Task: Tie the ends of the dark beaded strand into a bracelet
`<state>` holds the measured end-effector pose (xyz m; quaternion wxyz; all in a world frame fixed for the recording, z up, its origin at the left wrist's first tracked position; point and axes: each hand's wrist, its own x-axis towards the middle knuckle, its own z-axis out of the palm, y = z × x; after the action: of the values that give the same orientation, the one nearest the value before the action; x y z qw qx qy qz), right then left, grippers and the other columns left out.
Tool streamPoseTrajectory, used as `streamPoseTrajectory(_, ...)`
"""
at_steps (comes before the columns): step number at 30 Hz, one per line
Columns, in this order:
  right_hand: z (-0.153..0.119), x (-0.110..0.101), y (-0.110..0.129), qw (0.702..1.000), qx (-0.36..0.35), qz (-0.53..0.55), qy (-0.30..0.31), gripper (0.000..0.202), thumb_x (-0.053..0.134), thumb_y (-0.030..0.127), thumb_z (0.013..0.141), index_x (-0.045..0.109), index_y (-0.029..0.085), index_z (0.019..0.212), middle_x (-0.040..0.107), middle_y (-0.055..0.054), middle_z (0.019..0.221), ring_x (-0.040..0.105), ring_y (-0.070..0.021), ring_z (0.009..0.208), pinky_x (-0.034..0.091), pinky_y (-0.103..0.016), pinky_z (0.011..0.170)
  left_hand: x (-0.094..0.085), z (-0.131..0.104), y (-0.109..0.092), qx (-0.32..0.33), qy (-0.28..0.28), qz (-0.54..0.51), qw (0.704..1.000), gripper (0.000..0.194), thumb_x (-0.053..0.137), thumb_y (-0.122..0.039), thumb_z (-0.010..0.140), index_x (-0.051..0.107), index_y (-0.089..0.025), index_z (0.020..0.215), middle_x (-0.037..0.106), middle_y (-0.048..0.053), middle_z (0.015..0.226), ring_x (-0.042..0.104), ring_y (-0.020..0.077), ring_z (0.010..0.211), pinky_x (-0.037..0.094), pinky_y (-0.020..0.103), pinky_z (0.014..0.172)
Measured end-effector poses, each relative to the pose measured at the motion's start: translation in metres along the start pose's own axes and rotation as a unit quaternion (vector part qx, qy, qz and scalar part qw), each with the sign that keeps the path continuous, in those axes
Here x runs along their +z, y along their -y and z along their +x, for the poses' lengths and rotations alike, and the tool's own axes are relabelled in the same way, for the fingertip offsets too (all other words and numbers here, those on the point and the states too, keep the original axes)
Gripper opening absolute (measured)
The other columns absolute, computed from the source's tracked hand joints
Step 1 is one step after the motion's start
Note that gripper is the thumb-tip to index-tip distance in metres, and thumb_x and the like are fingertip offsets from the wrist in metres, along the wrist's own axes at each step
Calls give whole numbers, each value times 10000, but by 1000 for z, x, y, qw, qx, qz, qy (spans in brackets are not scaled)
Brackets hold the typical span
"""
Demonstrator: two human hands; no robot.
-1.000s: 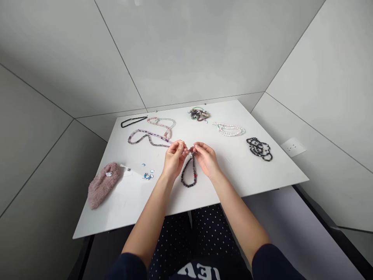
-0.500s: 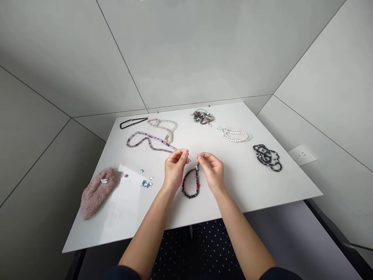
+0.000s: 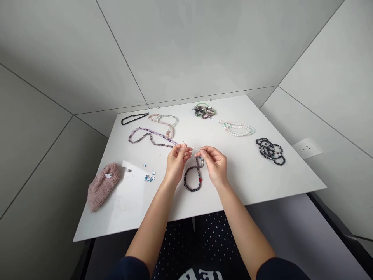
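Observation:
A strand of dark beads point(image 3: 185, 178) with one red bead lies on the white table between my hands. Its upper end curls into a small loop by the right fingertips. From there a thin clear string point(image 3: 194, 148) arcs toward the left fingers. My left hand point(image 3: 175, 162) is closed in a pinch at the string's other end. Finger and thumb of my right hand point(image 3: 216, 165) pinch the string just above the beads; the exact grip point is too small to make out. A purple and grey bead strand point(image 3: 151, 136) stretches behind my left hand.
On the white table point(image 3: 233, 175), a fuzzy pink pouch point(image 3: 104, 186) and small blue-white pieces point(image 3: 149, 178) lie left. Behind are a black strand point(image 3: 134, 118), a pink-clear strand point(image 3: 167, 121) and a tangled pile point(image 3: 204, 111). Pastel point(image 3: 237, 128) and black strands point(image 3: 270, 151) lie right.
The beads' upper end has gone from hanging straight under my right fingers to a small curled loop. The string now shows arcing between my hands. The whole view has shifted slightly.

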<state>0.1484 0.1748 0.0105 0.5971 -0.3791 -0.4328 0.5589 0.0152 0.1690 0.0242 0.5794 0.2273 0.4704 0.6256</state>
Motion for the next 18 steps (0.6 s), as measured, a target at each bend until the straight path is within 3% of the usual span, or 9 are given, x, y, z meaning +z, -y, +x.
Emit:
streamPoseTrajectory(4, 2, -1, -2, 999, -2, 25, -22, 152, 748, 351, 824, 721, 224, 902, 746, -19, 788, 707, -184, 784, 554, -377, 857, 3, -4, 0, -40, 47, 58, 996, 295, 668, -410, 841, 729, -129, 777, 727, 89, 884, 644, 148, 812, 494, 273, 789)
streamPoseTrajectory(9, 2, -1, -3, 999, 7, 25, -24, 151, 756, 351, 815, 725, 226, 893, 748, -21, 806, 707, -182, 803, 557, -369, 866, 5, -7, 5, 40, 55, 121, 990, 248, 772, -387, 780, 784, -189, 929, 755, 85, 1048, 662, 204, 1009, 480, 314, 912)
streamPoseTrajectory(14, 1, -1, -4, 1000, 19, 17, -13, 160, 765, 365, 804, 731, 231, 885, 752, -24, 832, 706, -178, 820, 560, -350, 859, 5, -7, 7, 51, 90, 88, 991, 243, 810, -377, 768, 768, -184, 910, 745, 52, 876, 674, 166, 884, 493, 328, 935)
streamPoseTrajectory(18, 1, 0, -4, 999, 27, 16, -6, 182, 767, 383, 796, 728, 230, 885, 756, -29, 859, 707, -182, 827, 566, -359, 871, 8, -8, 6, 40, 111, 37, 992, 230, 809, -373, 775, 736, -176, 869, 721, 44, 899, 654, 140, 855, 491, 308, 930)
